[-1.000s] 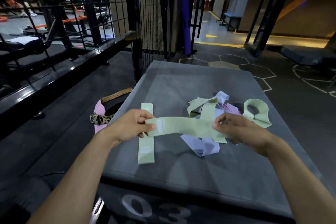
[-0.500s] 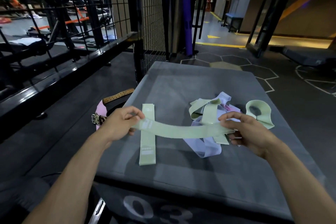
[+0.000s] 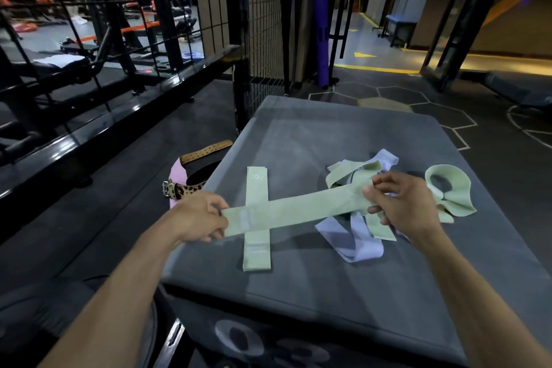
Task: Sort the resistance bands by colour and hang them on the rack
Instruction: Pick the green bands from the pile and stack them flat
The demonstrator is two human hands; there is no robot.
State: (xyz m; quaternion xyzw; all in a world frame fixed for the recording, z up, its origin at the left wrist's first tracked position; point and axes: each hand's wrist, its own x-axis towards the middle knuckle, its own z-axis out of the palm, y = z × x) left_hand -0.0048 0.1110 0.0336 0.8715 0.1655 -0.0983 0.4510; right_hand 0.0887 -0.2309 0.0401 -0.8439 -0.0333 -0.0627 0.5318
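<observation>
I see the left hand (image 3: pixel 198 219) pinching one end of a pale green band (image 3: pixel 294 210) and the right hand (image 3: pixel 401 207) gripping the other. It spans flat between them, above a folded green band (image 3: pixel 257 251) lying on the grey box (image 3: pixel 328 134).

A single wide-angle view looks from the person's head, forward and down, close over the dark grey padded desk (image 3: pixel 298 134) whose near edge runs across the lower frame. Both bare forearms reach in from the bottom corners. Beyond the desk, black wire-mesh fencing (image 3: pixel 263 24) and a corridor fill the upper frame.
</observation>
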